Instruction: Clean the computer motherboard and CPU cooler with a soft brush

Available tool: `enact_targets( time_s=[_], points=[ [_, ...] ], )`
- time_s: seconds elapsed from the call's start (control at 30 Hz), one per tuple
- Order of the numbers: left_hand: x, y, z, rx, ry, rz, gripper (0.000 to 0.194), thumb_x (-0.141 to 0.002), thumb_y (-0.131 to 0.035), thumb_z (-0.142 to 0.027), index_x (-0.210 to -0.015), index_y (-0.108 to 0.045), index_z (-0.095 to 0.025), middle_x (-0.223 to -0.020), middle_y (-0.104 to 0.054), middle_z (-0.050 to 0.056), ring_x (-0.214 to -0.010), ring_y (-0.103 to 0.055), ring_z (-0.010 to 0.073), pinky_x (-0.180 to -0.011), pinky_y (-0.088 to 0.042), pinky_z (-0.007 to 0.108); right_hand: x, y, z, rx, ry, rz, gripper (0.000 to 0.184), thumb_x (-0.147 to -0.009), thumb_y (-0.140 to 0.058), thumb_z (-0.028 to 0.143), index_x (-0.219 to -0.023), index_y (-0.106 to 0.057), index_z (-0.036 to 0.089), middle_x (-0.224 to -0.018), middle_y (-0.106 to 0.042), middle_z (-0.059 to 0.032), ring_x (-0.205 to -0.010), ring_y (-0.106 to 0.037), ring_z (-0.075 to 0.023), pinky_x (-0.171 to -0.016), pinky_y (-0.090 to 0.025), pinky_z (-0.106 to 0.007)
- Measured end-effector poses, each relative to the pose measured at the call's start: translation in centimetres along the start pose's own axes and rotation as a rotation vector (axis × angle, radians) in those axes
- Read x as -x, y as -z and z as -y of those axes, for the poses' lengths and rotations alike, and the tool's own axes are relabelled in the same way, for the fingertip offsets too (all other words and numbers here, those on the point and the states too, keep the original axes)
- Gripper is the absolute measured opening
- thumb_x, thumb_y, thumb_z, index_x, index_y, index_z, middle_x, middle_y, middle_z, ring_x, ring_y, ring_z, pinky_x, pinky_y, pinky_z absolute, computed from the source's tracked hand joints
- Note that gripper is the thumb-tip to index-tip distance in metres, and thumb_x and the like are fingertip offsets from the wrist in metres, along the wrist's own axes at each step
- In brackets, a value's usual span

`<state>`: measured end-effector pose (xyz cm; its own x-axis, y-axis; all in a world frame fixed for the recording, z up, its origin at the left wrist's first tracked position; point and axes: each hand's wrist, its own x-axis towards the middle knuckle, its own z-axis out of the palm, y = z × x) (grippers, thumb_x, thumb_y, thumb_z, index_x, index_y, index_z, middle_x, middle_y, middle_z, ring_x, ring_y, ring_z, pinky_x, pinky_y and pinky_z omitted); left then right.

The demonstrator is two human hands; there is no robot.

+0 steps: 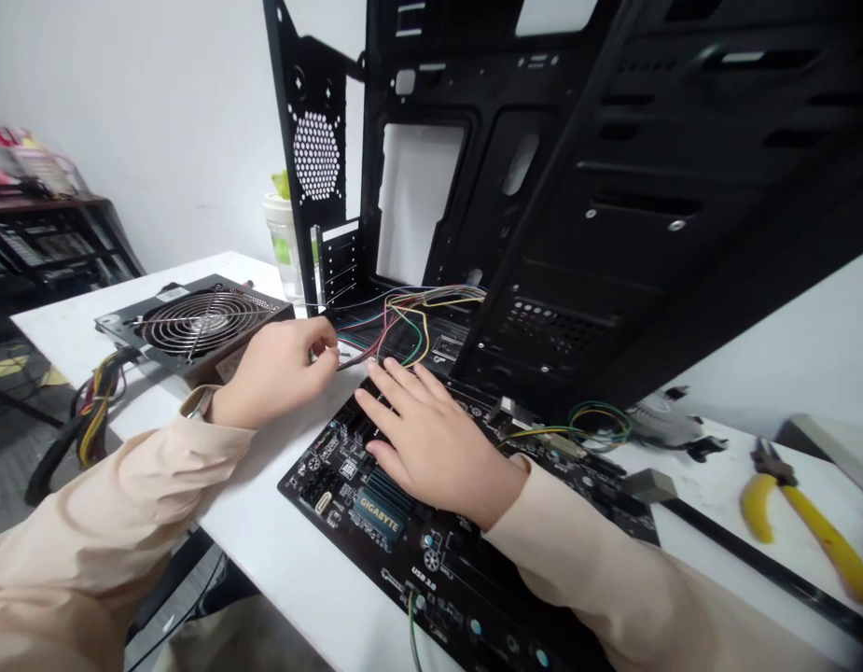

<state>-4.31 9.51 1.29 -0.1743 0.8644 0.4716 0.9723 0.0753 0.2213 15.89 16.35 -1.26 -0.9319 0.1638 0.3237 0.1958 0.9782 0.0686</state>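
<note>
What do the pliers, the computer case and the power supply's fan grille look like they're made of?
Pliers: dark metal head, probably steel; smooth yellow grips, likely plastic or rubber.
Computer case: probably painted sheet metal, matte black, judging by its thin punched panels and screws.
Fan grille: shiny bare wire rings, likely plated steel.

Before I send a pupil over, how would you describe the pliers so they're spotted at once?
Start at the big black computer case on the white table. Go to its lower right, past a grey part, to the pliers lying just beyond a long black bar. Bright yellow, spread handles set them apart from these duller neighbours.
</note>
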Motion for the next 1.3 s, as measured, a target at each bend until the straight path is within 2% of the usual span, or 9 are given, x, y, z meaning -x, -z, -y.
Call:
enact_targets(
  time_s=[0.2, 0.4, 0.6, 0.73, 0.83, 0.9, 1.0, 1.1, 1.3],
  points=[
    [0.4, -1.0, 0.4, -0.115, -0.045, 0.149, 0.022, -0.072, -0.055, -0.029, -0.086, -0.066, -0.016, -0.080, -0.065, 0.011, -0.074, -0.062, 0.0291, -0.070, -0.042, 0.037, -0.2, 0.0, 0.1, 0.028, -0.002, 0.009, 0.045, -0.095, -0.049, 0.036, -0.126, -0.062, 0.006, -0.145, -0.050, -0.0167, -0.138, -0.041, -0.0343, -0.114, -0.033, -0.057],
    [0.2, -1.2, 0.6, -0.025, -0.028, 0.154, 0.019, -0.081, -0.048, -0.028, -0.073, -0.063, -0.018, -0.078, -0.063, 0.010, -0.068, -0.058, 0.0231, -0.066, -0.041, 0.033, -0.1, 0.0, 0.1, 0.023, -0.012, 0.015, 0.044, -0.095, -0.048, 0.036, -0.125, -0.063, 0.007, -0.144, -0.052, -0.0159, -0.137, -0.042, -0.0348, -0.112, -0.034, -0.058],
    [-0.2, -0.5, 0.0, 0.239, 0.014, 0.140, 0.025, -0.086, -0.047, -0.031, -0.086, -0.068, -0.017, -0.087, -0.070, 0.008, -0.078, -0.062, 0.0213, -0.072, -0.046, 0.031, -0.1, 0.0, 0.1, 0.017, -0.018, 0.016, 0.044, -0.095, -0.048, 0.034, -0.126, -0.063, 0.007, -0.143, -0.052, -0.0163, -0.136, -0.044, -0.0343, -0.111, -0.036, -0.057],
    [-0.3, 0.2, -0.4, 0.428, 0.059, 0.230, 0.035, -0.090, -0.044, -0.040, -0.074, -0.064, -0.017, -0.066, -0.067, 0.003, -0.060, -0.061, 0.0159, -0.056, -0.046, 0.025, -0.1, 0.0, 0.1, 0.005, -0.032, 0.037, 0.044, -0.096, -0.047, 0.035, -0.127, -0.062, 0.008, -0.144, -0.052, -0.0155, -0.136, -0.043, -0.0344, -0.111, -0.036, -0.056],
    [-0.3, 0.4, -0.5, 0.477, 0.085, 0.230, 0.038, -0.092, -0.043, -0.043, -0.070, -0.061, -0.017, -0.063, -0.065, 0.002, -0.053, -0.056, 0.0135, -0.052, -0.044, 0.024, -0.1, 0.0, 0.2, -0.004, -0.037, 0.044, 0.043, -0.095, -0.048, 0.035, -0.126, -0.062, 0.008, -0.144, -0.051, -0.0155, -0.136, -0.043, -0.0341, -0.111, -0.036, -0.056],
    [-0.3, 0.1, -0.3, 0.463, 0.090, 0.196, 0.033, -0.091, -0.045, -0.038, -0.073, -0.062, -0.017, -0.065, -0.065, 0.002, -0.054, -0.055, 0.0137, -0.055, -0.045, 0.025, -0.1, 0.0, 0.2, -0.003, -0.037, 0.037, 0.043, -0.095, -0.048, 0.034, -0.126, -0.062, 0.009, -0.144, -0.051, -0.0156, -0.136, -0.044, -0.0338, -0.111, -0.037, -0.056],
    [0.0, -0.4, 0.1, 0.409, 0.075, 0.130, 0.021, -0.087, -0.050, -0.029, -0.096, -0.064, -0.017, -0.083, -0.069, 0.003, -0.068, -0.060, 0.0160, -0.065, -0.047, 0.027, -0.1, 0.0, 0.2, 0.003, -0.033, 0.028, 0.043, -0.096, -0.047, 0.034, -0.127, -0.062, 0.009, -0.144, -0.052, -0.0153, -0.136, -0.044, -0.0334, -0.110, -0.037, -0.055],
    [0.2, -0.8, 0.3, 0.362, 0.032, 0.115, 0.028, -0.085, -0.050, -0.023, -0.112, -0.057, -0.019, -0.093, -0.069, 0.002, -0.073, -0.062, 0.0152, -0.070, -0.048, 0.026, -0.1, -0.1, 0.1, 0.007, -0.032, 0.031, 0.043, -0.096, -0.047, 0.034, -0.127, -0.062, 0.009, -0.144, -0.052, -0.0150, -0.136, -0.044, -0.0337, -0.110, -0.037, -0.056],
    [0.0, -1.1, 0.8, 0.175, -0.013, 0.095, 0.028, -0.076, -0.038, -0.008, -0.082, -0.064, -0.017, -0.087, -0.067, 0.005, -0.079, -0.061, 0.0184, -0.079, -0.047, 0.031, -0.1, 0.0, 0.2, -0.019, -0.047, 0.053, 0.044, -0.096, -0.047, 0.035, -0.128, -0.061, 0.009, -0.145, -0.051, -0.0149, -0.136, -0.043, -0.0340, -0.111, -0.036, -0.057]
  ],
)
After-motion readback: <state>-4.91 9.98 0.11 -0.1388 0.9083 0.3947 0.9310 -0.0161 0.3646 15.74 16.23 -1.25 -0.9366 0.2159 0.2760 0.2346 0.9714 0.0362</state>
